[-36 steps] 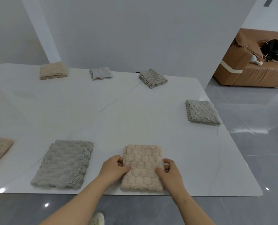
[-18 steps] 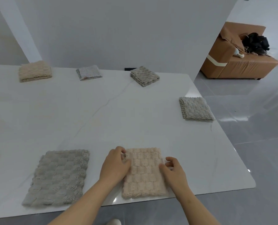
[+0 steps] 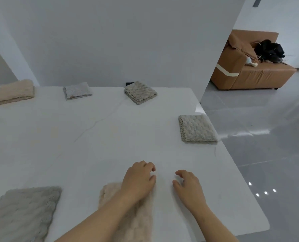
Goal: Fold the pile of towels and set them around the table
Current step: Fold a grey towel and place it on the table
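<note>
Looking down at the white table (image 3: 92, 145) rn. My left hand (image 3: 138, 179) is out past the far end of the beige towel (image 3: 136, 222), w/ the forearm lying across it. Fingers on that hand are loosely curled, thumb a bit apart from them, nothing pinched between, just bare tabletop showing in the gap. Can't tell if the palm actually touches the towel, pic's kinda blurry there.

My right hand (image 3: 188, 187) is just to the right of the towel, over bare table, fingers also loosely bent and holding nothing.

The beige towel sits folded at the near edge of the table, long side pointing away from me. Left of it, apart, there's a grey towel (image 3: 23, 212) lying flat, also by the near edge.

Other folded ones are spread around the rim:
- cream towel (image 3: 14, 91) far left
- pale grey towel (image 3: 77, 90) next along the far edge
- taupe towel (image 3: 140, 92) at the far right corner
- another taupe-grey towel (image 3: 197, 129) on the right edge

Bg: brown sofa (image 3: 249, 74) w/ a black heap (image 3: 269, 50) on it.
</note>
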The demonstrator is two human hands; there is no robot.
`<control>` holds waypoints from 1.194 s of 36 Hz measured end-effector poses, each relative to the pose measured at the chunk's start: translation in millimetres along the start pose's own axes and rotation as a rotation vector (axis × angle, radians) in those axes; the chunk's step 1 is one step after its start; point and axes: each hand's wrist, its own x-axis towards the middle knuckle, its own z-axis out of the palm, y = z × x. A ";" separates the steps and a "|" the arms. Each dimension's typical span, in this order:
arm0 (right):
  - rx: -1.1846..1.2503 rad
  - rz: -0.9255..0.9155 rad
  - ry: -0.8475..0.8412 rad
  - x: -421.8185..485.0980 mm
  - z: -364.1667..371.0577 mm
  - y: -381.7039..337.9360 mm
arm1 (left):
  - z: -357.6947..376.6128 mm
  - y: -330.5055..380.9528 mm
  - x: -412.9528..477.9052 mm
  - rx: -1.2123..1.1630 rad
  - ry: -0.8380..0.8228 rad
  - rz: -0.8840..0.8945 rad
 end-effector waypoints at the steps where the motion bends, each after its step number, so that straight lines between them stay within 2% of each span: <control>1: -0.032 -0.027 -0.007 9.6 -4.8 7.4 | 5.8 6.4 7.2 0.028 0.006 -0.007; 14: -0.321 -0.499 -0.256 79.4 -75.9 82.0 | 79.3 106.9 27.1 0.118 0.107 -0.383; 20: -0.386 -0.580 -0.297 79.3 -92.0 108.1 | 105.8 133.3 5.7 0.260 0.095 -0.451; 26: -0.414 -0.646 -0.324 74.2 -108.0 130.2 | 124.5 161.6 -2.1 0.276 0.219 -0.518; 29: -0.346 -0.626 -0.361 73.1 -118.1 140.5 | 131.7 180.2 -4.6 0.250 0.287 -0.568; 31: -0.242 -0.548 -0.392 73.1 -126.5 149.1 | 138.5 197.6 -8.3 0.182 0.328 -0.625; 35: -0.021 -0.361 -0.405 81.4 -147.2 157.7 | 149.6 220.6 -3.8 0.044 0.209 -0.700; 38: 0.167 -0.250 -0.392 97.7 -161.5 155.8 | 149.9 225.1 8.7 -0.037 0.212 -0.738; 43: 0.340 -0.175 -0.424 139.5 -171.9 144.8 | 138.4 222.3 48.8 -0.192 0.219 -0.827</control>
